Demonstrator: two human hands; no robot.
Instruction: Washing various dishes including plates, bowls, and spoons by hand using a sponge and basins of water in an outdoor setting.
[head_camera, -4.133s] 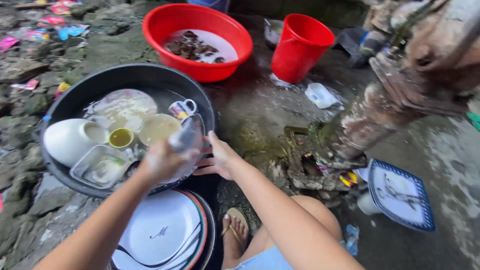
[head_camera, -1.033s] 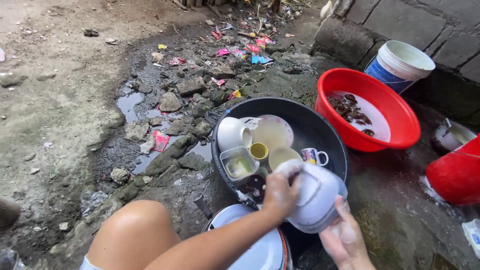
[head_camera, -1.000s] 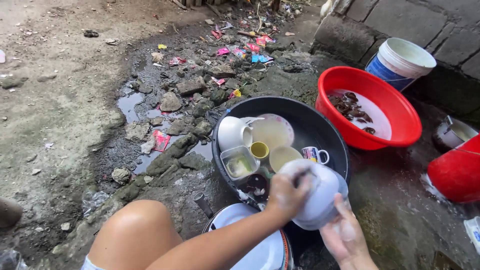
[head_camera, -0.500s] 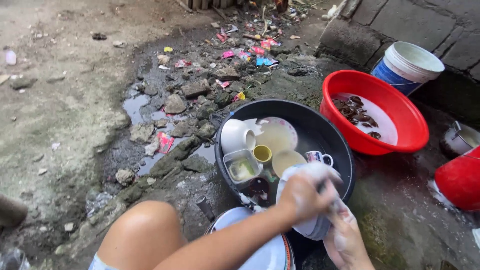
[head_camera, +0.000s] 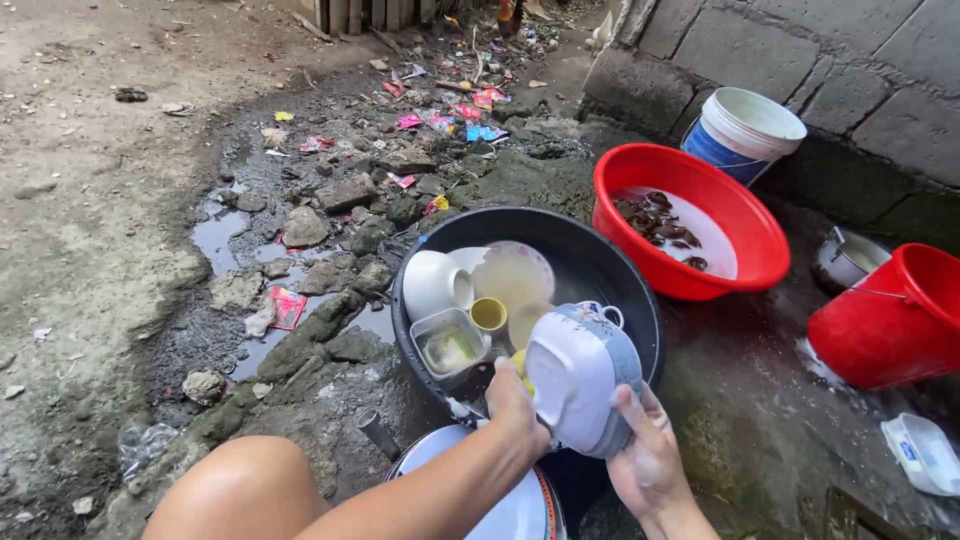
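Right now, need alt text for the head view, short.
A person's left hand and right hand hold a white square plate tilted over a black basin of dishes on wet, littered ground. A red basin, red bucket and white bucket stand nearby.

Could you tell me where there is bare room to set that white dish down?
The far right half of the black basin is bare, between the mug and the rim. Its left half is crowded with dishes. Wet ground shows between the basin and the red bucket. Both hands, left and right, hold the white dish.
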